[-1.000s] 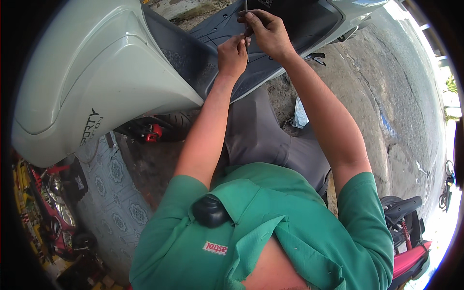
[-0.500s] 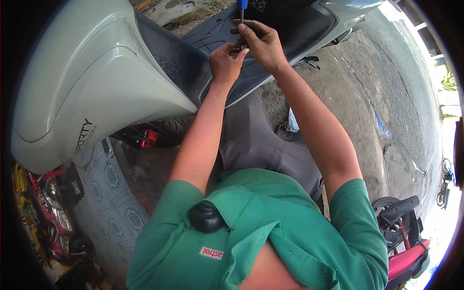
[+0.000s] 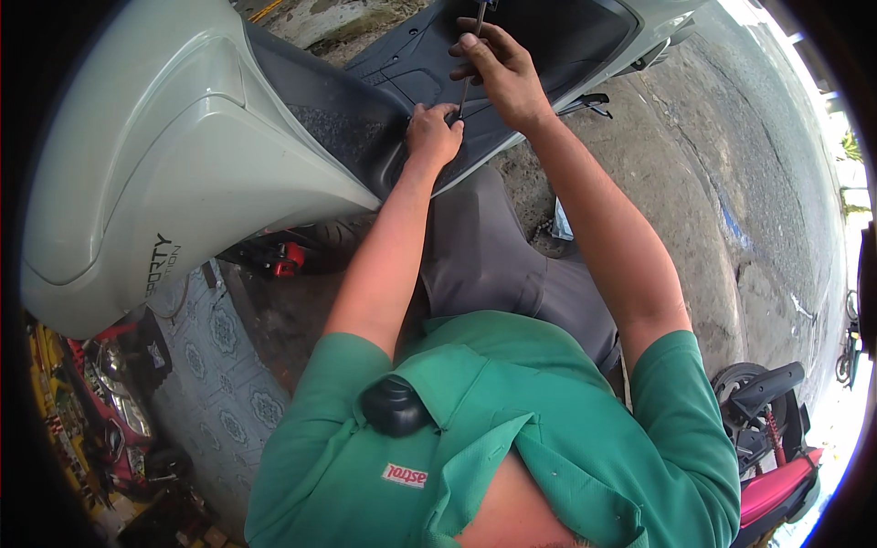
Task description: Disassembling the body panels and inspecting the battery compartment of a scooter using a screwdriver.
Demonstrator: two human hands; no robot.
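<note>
Gripping: right hand (image 3: 501, 75) closed its fingers round a thin screwdriver (image 3: 470, 66), shaft running down from them.
Tip: met the dark scooter panel (image 3: 402, 78) just beside the left fingertips.
Left hand (image 3: 433, 135): curled, pressed on the panel; holding anything, unclear.
Beyond: grey body (image 3: 174, 173) left of both hands; concrete (image 3: 731, 210) right.

The right hand (image 3: 498, 68) has slid up the screwdriver (image 3: 470, 57), away from the left hand (image 3: 433, 135).
</note>
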